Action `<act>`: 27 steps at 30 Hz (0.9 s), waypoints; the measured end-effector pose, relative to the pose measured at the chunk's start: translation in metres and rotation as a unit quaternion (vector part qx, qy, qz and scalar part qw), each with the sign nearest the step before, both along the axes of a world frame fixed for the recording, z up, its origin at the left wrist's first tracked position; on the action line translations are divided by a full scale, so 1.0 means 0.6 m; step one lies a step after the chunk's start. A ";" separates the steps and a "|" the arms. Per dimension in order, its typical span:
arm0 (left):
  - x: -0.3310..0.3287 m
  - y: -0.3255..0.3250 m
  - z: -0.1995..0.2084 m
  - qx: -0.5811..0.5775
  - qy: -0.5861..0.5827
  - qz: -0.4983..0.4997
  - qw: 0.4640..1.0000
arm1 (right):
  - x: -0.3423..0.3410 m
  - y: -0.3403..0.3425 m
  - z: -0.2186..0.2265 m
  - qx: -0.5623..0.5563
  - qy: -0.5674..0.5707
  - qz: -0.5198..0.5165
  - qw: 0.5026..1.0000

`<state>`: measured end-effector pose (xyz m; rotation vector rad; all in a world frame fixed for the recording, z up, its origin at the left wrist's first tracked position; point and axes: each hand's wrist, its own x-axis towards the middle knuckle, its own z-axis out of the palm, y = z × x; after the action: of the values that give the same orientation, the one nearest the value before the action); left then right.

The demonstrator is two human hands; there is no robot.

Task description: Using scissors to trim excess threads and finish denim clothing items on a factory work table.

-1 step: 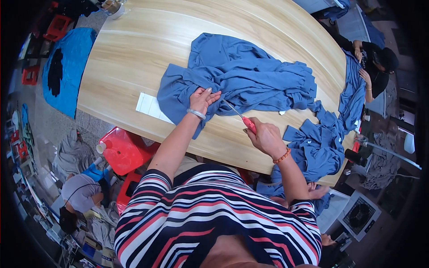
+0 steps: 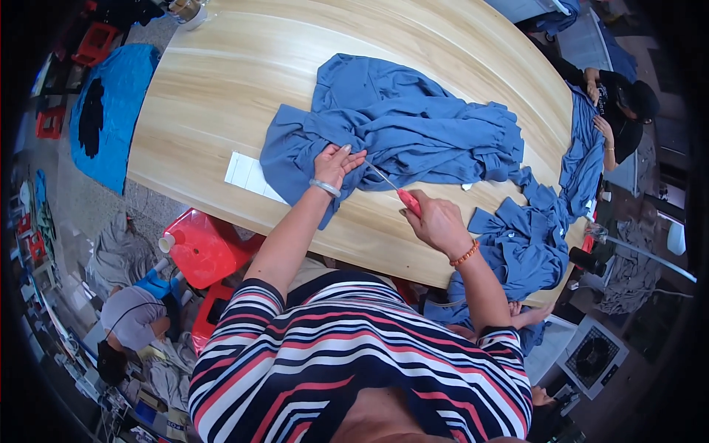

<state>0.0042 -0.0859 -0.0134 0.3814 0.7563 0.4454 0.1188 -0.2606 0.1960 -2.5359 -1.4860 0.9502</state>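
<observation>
A crumpled blue garment (image 2: 421,125) lies across the middle of the wooden table. At its near left part, my left hand (image 2: 334,164) pinches the cloth between bent fingers and thumb. My right hand (image 2: 437,225) grips a red-handled tool (image 2: 410,202) with a thin metal shaft, like a screwdriver or awl. The shaft slants up and left to my left fingertips, where its tip is hard to make out. Partly under the garment's left edge lies a white ruled sheet (image 2: 249,175).
More blue garments (image 2: 517,244) are heaped on the table's right side. At the far right a person (image 2: 624,111) handles blue cloth; another person's hand (image 2: 528,317) shows beside my right arm. Red stools (image 2: 207,247) and a seated person (image 2: 136,317) are at lower left. A jar (image 2: 186,11) stands at the far left corner.
My right hand and the red-handled tool have shifted slightly left and up, toward my left hand. The other person's hand beside my right arm has moved a little.
</observation>
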 end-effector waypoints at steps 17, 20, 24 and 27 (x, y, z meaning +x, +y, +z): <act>0.003 -0.002 0.010 -0.006 -0.022 -0.016 1.000 | -0.004 -0.015 0.003 -0.027 0.013 0.022 0.999; 0.009 -0.003 0.034 -0.004 0.036 -0.025 0.999 | -0.028 -0.054 -0.019 -0.037 0.026 -0.015 0.999; 0.000 0.002 0.060 0.255 0.142 -0.119 0.949 | -0.058 -0.088 -0.064 -0.006 0.032 -0.062 0.998; -0.037 0.054 0.067 0.543 0.222 -0.042 0.809 | -0.066 -0.085 -0.069 0.020 0.028 -0.091 0.995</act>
<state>-0.0181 -0.0535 0.0266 1.6433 0.8711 0.6931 0.0793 -0.3116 0.1548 -2.5410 -1.2204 0.9464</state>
